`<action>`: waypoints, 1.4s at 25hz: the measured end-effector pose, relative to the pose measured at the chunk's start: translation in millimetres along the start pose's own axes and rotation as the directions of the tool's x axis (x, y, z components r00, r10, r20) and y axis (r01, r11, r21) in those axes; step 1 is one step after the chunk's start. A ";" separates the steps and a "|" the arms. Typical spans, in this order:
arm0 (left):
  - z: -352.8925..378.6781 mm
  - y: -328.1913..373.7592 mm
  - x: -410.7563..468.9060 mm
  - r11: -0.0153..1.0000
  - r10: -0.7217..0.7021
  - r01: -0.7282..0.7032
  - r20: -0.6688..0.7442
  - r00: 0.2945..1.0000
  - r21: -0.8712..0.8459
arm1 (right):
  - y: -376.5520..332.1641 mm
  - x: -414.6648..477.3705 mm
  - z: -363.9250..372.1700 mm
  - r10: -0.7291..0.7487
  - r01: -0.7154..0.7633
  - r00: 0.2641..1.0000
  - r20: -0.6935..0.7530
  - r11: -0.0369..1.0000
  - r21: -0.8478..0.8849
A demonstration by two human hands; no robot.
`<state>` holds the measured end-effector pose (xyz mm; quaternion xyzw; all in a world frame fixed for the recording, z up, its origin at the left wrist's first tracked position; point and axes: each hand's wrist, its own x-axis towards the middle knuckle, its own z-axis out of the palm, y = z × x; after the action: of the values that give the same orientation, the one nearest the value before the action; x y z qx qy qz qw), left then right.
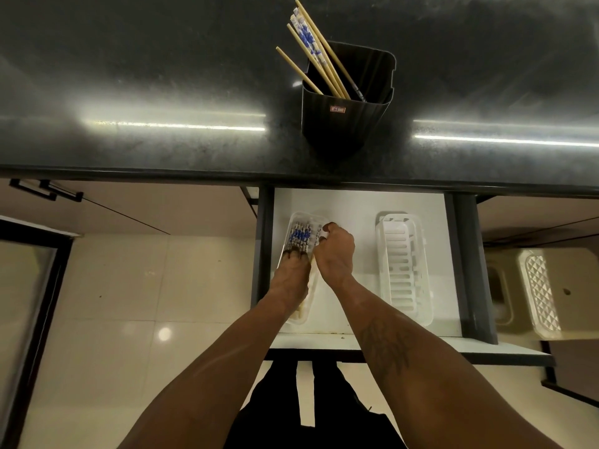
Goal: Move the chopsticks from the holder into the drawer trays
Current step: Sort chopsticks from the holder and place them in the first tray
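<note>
Left hand (pixel 291 273) flat, fingers together, pressing patterned chopsticks (pixel 301 236) in left tray (pixel 299 319), open drawer (pixel 356 205). Right hand (pixel 335 254) curled at tray rim, grip unclear. Slotted tray (pixel 405 270) alongside. Holder (pixel 343 124) on counter (pixel 129 76), part-full.

A small reddish label (pixel 337 109) sits on the holder (pixel 343 131), just below its near rim. Its print is too small to read.

Bare drawer floor (pixel 363 215) between left tray (pixel 303 218) and right tray (pixel 405 270); countertop (pixel 162 92) overhangs rear.
</note>
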<state>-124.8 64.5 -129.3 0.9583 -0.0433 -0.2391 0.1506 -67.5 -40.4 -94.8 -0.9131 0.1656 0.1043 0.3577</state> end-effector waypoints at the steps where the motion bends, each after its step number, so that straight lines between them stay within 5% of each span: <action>1: 0.4 -1.2 -0.5 1.000 0.002 -0.002 -0.012 1.000 -0.001 | -0.1 1.4 -0.7 -0.003 0.003 1.000 0.022 1.000 0.012; 21: 10.5 -9.4 6.9 0.971 0.136 -0.147 0.070 0.988 0.190 | 0.3 14.3 -2.9 -0.099 0.109 0.982 0.160 0.992 -0.059; 26: 14.0 -15.5 4.8 0.957 0.166 -0.186 0.108 0.980 0.220 | -2.1 4.8 -2.7 -0.325 0.339 0.940 0.106 0.924 -0.174; 30: 11.6 -14.7 5.9 0.998 0.070 -0.070 0.040 0.997 -0.002 | -11.6 -2.9 5.4 -0.369 0.408 0.902 0.224 0.898 -0.166; 35: 8.2 -12.2 11.6 0.979 -0.093 0.095 0.019 0.995 -0.182 | -5.8 -3.6 5.2 -0.244 0.244 0.969 0.023 0.952 -0.185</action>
<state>-118.3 72.1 -145.1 0.9402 0.0236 -0.2537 0.2262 -69.1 -32.1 -93.8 -0.9560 0.0410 0.0741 0.2809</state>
